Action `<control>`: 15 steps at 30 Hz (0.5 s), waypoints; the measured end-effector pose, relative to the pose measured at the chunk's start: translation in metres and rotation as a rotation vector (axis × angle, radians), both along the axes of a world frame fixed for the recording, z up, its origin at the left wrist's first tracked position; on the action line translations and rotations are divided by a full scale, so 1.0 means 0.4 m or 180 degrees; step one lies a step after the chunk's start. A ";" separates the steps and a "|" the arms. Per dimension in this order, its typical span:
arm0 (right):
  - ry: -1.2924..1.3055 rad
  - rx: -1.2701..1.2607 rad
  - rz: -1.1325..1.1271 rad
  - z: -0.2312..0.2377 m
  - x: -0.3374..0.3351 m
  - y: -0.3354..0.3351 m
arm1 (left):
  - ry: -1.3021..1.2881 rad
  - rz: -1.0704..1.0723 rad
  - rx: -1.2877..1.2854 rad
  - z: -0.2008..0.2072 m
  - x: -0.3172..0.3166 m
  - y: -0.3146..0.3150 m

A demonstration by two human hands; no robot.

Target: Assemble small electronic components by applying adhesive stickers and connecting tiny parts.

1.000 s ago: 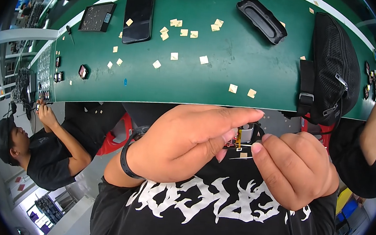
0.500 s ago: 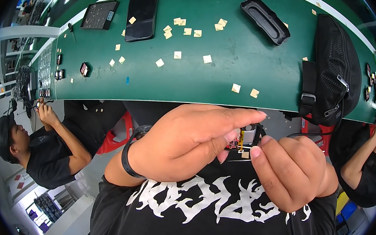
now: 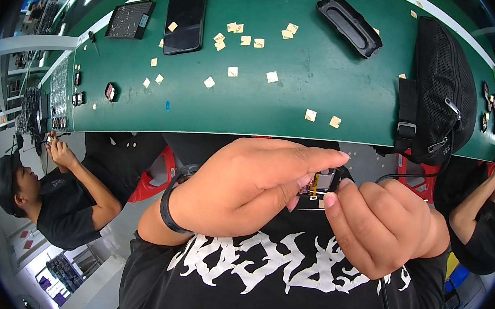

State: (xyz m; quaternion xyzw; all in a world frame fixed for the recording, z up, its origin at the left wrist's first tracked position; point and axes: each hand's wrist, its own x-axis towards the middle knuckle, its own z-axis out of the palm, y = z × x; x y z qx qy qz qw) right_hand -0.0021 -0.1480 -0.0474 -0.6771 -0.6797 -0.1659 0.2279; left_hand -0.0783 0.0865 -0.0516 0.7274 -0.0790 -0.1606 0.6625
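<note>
My left hand, with a dark band on its wrist, grips a small electronic device in front of my chest. The device has a black casing, a silver-grey block, a yellow strip and a bit of reddish circuit board; my left fingers cover the rest. My left forefinger stretches out above it, and the thumb presses at its side. At the device's right edge, the thumb and forefinger of my right hand are pinched together. A thin pale piece shows by those fingertips, but its kind is too small to tell.
On the green table lie several small beige squares, a black phone, a dark box, a black tray and a black mesh bag. Co-workers sit at left and right.
My right hand has shifted slightly left and down, its fingertips covering more of the device's lower right. The device appears slightly tilted; my left hand has barely moved.
</note>
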 end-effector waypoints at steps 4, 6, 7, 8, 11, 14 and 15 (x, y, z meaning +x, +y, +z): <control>-0.0076 -0.0038 -0.0019 -0.001 0.004 0.002 | -0.0664 -0.0006 0.0182 -0.008 0.016 -0.005; -0.0129 -0.0017 -0.0064 -0.001 0.008 0.003 | -0.0187 0.0126 0.0200 0.000 0.011 -0.006; -0.0198 -0.0098 -0.0184 -0.001 0.009 0.001 | -0.0183 0.0128 0.0205 -0.003 0.009 -0.008; -0.0266 -0.0177 -0.0299 -0.002 0.010 0.001 | -0.0064 0.0311 0.0225 -0.008 0.007 -0.010; -0.0078 -0.0048 -0.0422 -0.001 0.001 -0.005 | 0.0182 0.0554 0.0230 0.001 0.006 -0.009; 0.0052 0.0165 -0.0467 -0.004 -0.005 0.001 | 0.0628 0.0561 0.0161 0.012 0.008 -0.010; 0.0055 0.0161 -0.0477 -0.002 -0.007 0.002 | 0.0686 0.0561 0.0034 0.011 0.011 -0.012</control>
